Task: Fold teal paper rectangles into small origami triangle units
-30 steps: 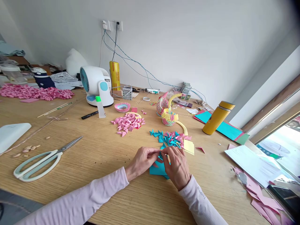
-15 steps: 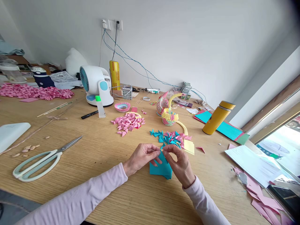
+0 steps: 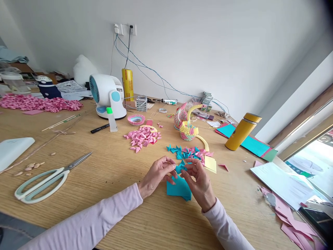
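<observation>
My left hand (image 3: 156, 175) and my right hand (image 3: 199, 182) meet above the wooden table (image 3: 109, 166), both pinching a small teal folded paper piece (image 3: 180, 168) between their fingertips. Under the hands lies a small stack of teal paper sheets (image 3: 179, 189). Just beyond them is a heap of teal and pink folded triangles (image 3: 189, 152) with yellow paper slips (image 3: 210, 163) beside it. Both arms wear pale pink sleeves.
Large scissors (image 3: 47, 177) lie at the left. Further back are a pile of pink folded pieces (image 3: 143, 136), a paper swan model (image 3: 186, 121), a white fan (image 3: 105, 93), a black pen (image 3: 99, 128) and a yellow flask (image 3: 241, 131). Papers (image 3: 283, 184) cover the right edge.
The hands have lifted off the teal stack and now hold a small teal piece between them, a little higher and farther from me than a second ago.
</observation>
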A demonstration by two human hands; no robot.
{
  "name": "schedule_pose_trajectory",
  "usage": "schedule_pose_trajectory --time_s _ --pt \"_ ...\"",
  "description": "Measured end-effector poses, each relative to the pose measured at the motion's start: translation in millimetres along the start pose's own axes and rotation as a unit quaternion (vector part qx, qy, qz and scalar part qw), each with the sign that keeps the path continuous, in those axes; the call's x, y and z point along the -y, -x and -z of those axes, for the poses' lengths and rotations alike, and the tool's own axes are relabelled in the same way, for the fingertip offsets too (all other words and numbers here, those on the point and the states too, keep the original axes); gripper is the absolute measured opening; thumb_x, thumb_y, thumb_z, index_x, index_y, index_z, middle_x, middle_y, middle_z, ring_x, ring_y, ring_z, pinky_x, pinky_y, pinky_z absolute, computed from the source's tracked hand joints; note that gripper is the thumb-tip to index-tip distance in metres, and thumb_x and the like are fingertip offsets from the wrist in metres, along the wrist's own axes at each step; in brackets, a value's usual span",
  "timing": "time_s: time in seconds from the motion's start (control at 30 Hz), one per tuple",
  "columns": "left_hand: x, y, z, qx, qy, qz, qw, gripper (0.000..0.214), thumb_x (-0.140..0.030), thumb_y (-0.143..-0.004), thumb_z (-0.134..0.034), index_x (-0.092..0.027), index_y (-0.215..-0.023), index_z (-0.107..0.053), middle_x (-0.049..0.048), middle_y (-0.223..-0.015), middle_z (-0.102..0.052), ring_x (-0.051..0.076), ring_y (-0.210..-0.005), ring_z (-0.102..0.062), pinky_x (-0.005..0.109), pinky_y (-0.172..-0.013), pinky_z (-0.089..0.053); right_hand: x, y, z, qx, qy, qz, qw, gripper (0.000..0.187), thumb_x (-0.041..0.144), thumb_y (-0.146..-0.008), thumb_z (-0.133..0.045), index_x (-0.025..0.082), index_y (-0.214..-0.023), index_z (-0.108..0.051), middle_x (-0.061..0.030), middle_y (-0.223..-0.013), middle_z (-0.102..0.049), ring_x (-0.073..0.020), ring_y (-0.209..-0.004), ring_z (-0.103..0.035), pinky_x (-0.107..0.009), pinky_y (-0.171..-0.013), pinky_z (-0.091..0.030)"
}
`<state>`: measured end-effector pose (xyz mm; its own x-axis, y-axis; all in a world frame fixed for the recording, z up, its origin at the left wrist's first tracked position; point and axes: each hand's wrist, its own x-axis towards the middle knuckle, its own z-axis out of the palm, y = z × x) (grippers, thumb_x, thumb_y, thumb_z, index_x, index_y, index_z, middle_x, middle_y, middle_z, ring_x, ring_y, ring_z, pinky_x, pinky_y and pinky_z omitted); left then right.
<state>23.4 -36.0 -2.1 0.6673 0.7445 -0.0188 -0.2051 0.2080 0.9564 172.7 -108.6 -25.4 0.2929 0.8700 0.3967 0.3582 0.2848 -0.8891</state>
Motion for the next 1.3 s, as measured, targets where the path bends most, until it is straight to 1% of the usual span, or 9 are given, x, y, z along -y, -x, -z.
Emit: schedule_pose_trajectory --time_s 0.17,0.27,0.37,0.53,0.7,0.83,1.0,1.17,1.3 --pt "0 -2 5.1 0.048 0.011 0.052 0.997 0.031 -0.036 -0.074 -0.071 -0.012 -0.092 -0.064 0.007 -0.085 -0.067 0.018 -0.075 -0.068 0.023 -0.056 -0.053 0 1 4 0.023 0.005 0.005 1.0 0.028 0.036 -0.085 -0.059 0.022 -0.108 -0.05 -0.0035 -0.09 -0.058 -0.0151 -0.064 -0.067 -0.032 -0.065 -0.056" --pt "2 -2 7.7 0.061 0.012 0.073 0.995 0.035 -0.033 -0.072 -0.073 -0.011 -0.098 -0.065 0.0108 -0.092 -0.071 0.022 -0.084 -0.07 0.026 -0.063 -0.055 -2 -1 5 0.029 -0.019 -0.011 0.999 0.029 0.038 -0.085 -0.058 0.022 -0.108 -0.049 -0.0033 -0.087 -0.061 -0.0162 -0.065 -0.067 -0.032 -0.064 -0.056" --pt "4 -2 8.7 0.077 -0.005 0.077 0.994 0.038 -0.033 -0.072 -0.074 -0.011 -0.101 -0.064 0.0113 -0.098 -0.071 0.024 -0.086 -0.07 0.028 -0.065 -0.056 -3 -2 5 0.023 -0.022 -0.02 0.999 0.029 0.04 -0.084 -0.059 0.021 -0.105 -0.05 -0.0025 -0.082 -0.062 -0.0158 -0.063 -0.066 -0.031 -0.061 -0.055" --pt "10 -3 7.6 0.045 -0.07 0.042 0.996 0.039 -0.037 -0.071 -0.073 -0.011 -0.098 -0.061 0.0096 -0.087 -0.071 0.025 -0.079 -0.071 0.03 -0.061 -0.057 1 0 0 0.015 -0.013 -0.021 1.0 0.023 0.039 -0.085 -0.057 0.02 -0.098 -0.054 -0.0022 -0.077 -0.062 -0.016 -0.062 -0.065 -0.029 -0.061 -0.054" --pt "15 -4 6.9 0.024 -0.108 -0.023 0.994 0.028 -0.035 -0.075 -0.069 -0.015 -0.087 -0.053 0.0041 -0.079 -0.067 0.022 -0.068 -0.071 0.027 -0.053 -0.056 3 2 -5 0.024 -0.001 -0.029 0.999 0.025 0.041 -0.085 -0.057 0.019 -0.096 -0.057 -0.0054 -0.08 -0.064 -0.0178 -0.07 -0.065 -0.03 -0.064 -0.055" --pt "19 -4 6.7 0.021 -0.145 -0.052 0.988 0.019 -0.032 -0.08 -0.063 -0.017 -0.084 -0.052 0.0028 -0.08 -0.065 0.02 -0.068 -0.071 0.025 -0.054 -0.056 1 1 -7 0.01 0.012 -0.033 0.999 0.022 0.039 -0.083 -0.057 0.018 -0.089 -0.057 -0.0049 -0.074 -0.064 -0.0171 -0.065 -0.063 -0.028 -0.06 -0.053" --pt "21 -2 4.9 0.017 -0.194 -0.06 0.979 0.018 -0.031 -0.08 -0.063 -0.017 -0.085 -0.053 0.0011 -0.077 -0.063 0.019 -0.067 -0.07 0.024 -0.053 -0.055 -2 1 -9 0.001 0.027 -0.048 0.999 0.016 0.033 -0.081 -0.055 0.017 -0.084 -0.056 -0.0033 -0.07 -0.061 -0.0151 -0.059 -0.06 -0.026 -0.056 -0.049" --pt "16 -1 4.2 0.053 -0.156 -0.064 0.984 0.023 -0.037 -0.083 -0.06 -0.014 -0.086 -0.057 0.0028 -0.083 -0.061 0.019 -0.071 -0.069 0.025 -0.054 -0.056 -1 1 -9 -0.013 0.029 -0.047 0.998 0.012 0.029 -0.08 -0.054 0.017 -0.082 -0.055 -0.0026 -0.07 -0.06 -0.0146 -0.061 -0.058 -0.026 -0.057 -0.049" --pt "15 -4 5.8 0.039 -0.124 -0.037 0.991 0.028 -0.038 -0.079 -0.064 -0.013 -0.088 -0.057 0.0023 -0.083 -0.061 0.018 -0.068 -0.067 0.027 -0.053 -0.058 2 1 -9 -0.004 0.026 -0.029 0.999 0.01 0.027 -0.08 -0.054 0.017 -0.082 -0.055 -0.003 -0.071 -0.061 -0.0147 -0.062 -0.059 -0.026 -0.058 -0.051"
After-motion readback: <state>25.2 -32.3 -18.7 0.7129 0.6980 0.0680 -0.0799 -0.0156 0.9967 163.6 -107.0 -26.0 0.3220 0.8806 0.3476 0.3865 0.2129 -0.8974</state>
